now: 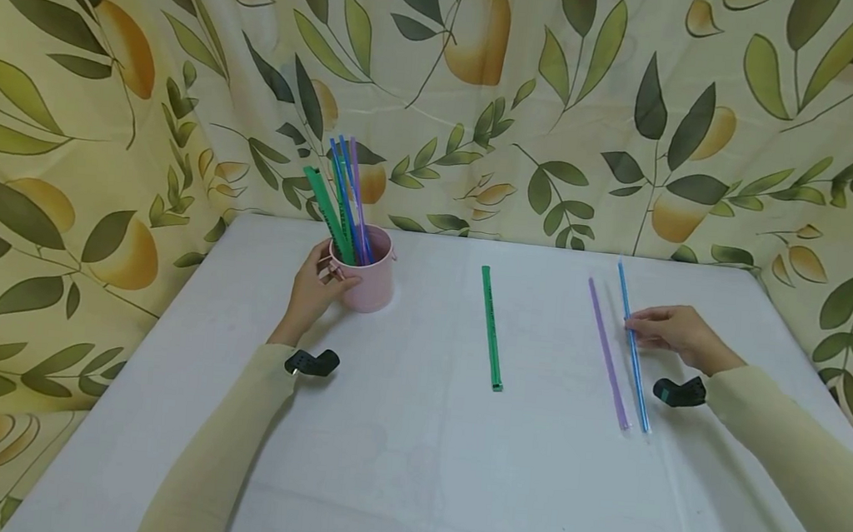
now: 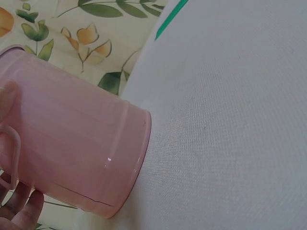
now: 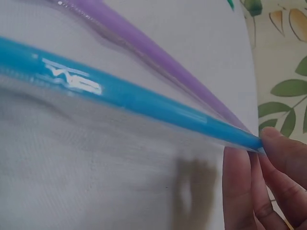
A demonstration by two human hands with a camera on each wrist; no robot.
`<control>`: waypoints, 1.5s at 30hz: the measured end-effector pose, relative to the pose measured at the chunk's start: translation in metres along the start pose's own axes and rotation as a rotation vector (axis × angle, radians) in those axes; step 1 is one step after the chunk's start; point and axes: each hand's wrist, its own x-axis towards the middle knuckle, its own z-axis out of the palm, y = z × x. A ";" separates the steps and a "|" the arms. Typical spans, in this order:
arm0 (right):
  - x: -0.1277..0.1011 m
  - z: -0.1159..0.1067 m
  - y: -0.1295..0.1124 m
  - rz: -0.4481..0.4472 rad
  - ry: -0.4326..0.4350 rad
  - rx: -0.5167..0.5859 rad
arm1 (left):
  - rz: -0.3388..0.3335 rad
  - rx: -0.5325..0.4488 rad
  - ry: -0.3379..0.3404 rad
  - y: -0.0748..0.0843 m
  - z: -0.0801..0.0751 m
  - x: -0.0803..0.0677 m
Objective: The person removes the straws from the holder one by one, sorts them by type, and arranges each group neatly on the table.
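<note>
A pink cup [image 1: 370,279] stands on the white table [image 1: 411,465] and holds several green, blue and purple straws [image 1: 345,201]. My left hand [image 1: 317,284] grips the cup [image 2: 76,148] at its handle side. To the right lie a purple straw [image 1: 607,354] and a blue straw [image 1: 632,346], side by side in clear wrappers. My right hand [image 1: 665,328] pinches the blue straw [image 3: 134,98] near its middle; the purple straw [image 3: 153,52] lies just beyond it. A green straw [image 1: 491,327] lies alone at the table's centre.
A leaf-and-fruit patterned curtain [image 1: 634,115] hangs behind and to both sides of the table. Black wrist-camera mounts [image 1: 311,363] sit on both cream sleeves. The table's near half holds nothing but my forearms.
</note>
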 end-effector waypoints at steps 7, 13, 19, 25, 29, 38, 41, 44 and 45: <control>0.004 0.004 0.004 0.041 0.003 -0.008 | -0.025 -0.019 -0.010 0.021 -0.001 -0.009; 0.005 0.009 0.006 0.072 0.009 -0.046 | -0.022 -0.006 -0.013 0.032 -0.001 -0.016; 0.009 0.012 0.008 0.071 0.031 -0.025 | -0.006 -0.010 -0.022 0.033 -0.001 -0.018; 0.010 0.016 0.008 0.061 0.062 -0.026 | -0.013 -0.005 -0.021 0.032 -0.001 -0.018; 0.010 0.017 0.007 0.058 0.067 -0.030 | -0.022 0.001 -0.021 0.032 -0.001 -0.018; 0.011 0.018 0.005 0.044 0.080 -0.036 | -0.025 -0.005 -0.015 0.033 -0.001 -0.017; 0.013 0.018 0.005 0.040 0.083 -0.059 | -0.020 0.003 -0.017 0.033 -0.001 -0.017; 0.014 0.018 0.006 0.040 0.087 -0.082 | -0.023 0.003 -0.018 0.019 -0.002 -0.009; 0.014 0.018 0.006 0.040 0.088 -0.091 | -0.024 0.005 -0.016 0.015 -0.002 -0.007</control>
